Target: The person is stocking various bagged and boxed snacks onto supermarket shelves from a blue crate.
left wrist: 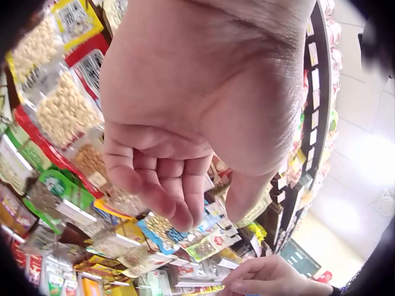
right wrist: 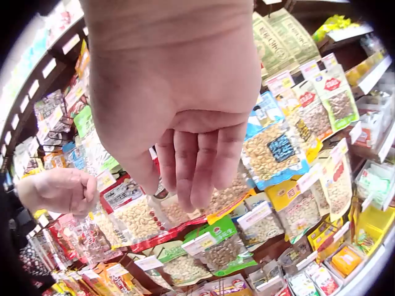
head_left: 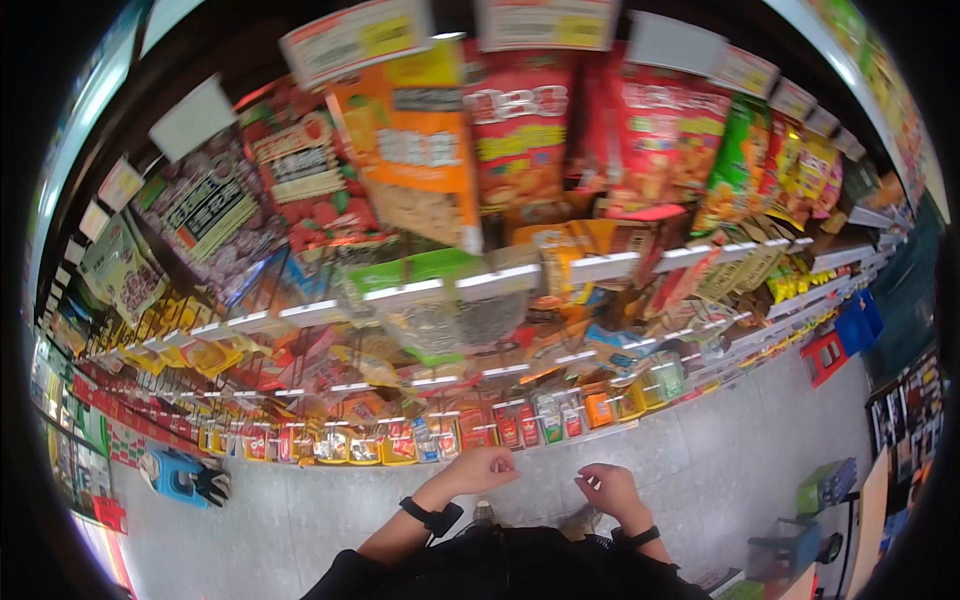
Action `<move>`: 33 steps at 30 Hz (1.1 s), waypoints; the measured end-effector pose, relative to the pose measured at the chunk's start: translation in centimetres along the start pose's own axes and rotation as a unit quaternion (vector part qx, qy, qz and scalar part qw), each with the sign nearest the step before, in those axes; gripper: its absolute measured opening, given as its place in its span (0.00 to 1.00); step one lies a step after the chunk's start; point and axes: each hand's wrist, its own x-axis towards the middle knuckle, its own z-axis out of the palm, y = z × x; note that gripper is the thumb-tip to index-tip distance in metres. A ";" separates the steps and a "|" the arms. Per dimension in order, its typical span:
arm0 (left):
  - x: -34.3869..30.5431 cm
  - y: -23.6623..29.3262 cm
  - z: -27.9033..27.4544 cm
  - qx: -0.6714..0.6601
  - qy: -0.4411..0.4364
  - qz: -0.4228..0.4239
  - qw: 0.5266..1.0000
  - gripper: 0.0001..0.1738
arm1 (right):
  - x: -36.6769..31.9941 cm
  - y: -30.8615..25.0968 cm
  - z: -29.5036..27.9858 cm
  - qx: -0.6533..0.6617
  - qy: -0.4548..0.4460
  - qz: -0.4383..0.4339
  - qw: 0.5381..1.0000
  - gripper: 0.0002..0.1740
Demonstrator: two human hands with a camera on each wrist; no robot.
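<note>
My left hand (head_left: 478, 472) hangs low in front of a snack shelf, its fingers loosely curled and nothing in them. To its right, a short gap apart, my right hand (head_left: 610, 492) also holds nothing, fingers bent and relaxed. Both wrists wear dark bands. Hanging bags face me: an orange bag (head_left: 410, 150), a red bag (head_left: 517, 130) and a green-topped clear bag (head_left: 425, 305). Beyond the left palm (left wrist: 191, 80) in the left wrist view hangs a clear bag of pale nuts (left wrist: 68, 114). Past the right palm (right wrist: 173, 80), a blue-edged nut bag (right wrist: 274, 151) shows.
White price strips (head_left: 410, 288) run along the curved shelf rows. Small packets in yellow bins (head_left: 365, 447) line the bottom. A blue stool (head_left: 178, 478) stands left on the grey floor (head_left: 690, 440); a red stool (head_left: 826, 357) and a green box (head_left: 828, 487) are right.
</note>
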 end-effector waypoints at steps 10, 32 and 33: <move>18.9 19.2 22.7 0.130 -0.176 0.178 0.959 0.16 | -18.2 19.7 -10.0 -0.040 0.115 0.149 0.981 0.11; 53.5 28.0 51.6 0.358 -0.287 0.159 0.874 0.19 | -21.2 51.2 -42.9 0.016 0.261 0.226 0.939 0.09; 57.1 29.7 52.7 0.358 -0.279 0.169 0.875 0.19 | -20.9 53.5 -44.1 0.002 0.238 0.229 0.944 0.09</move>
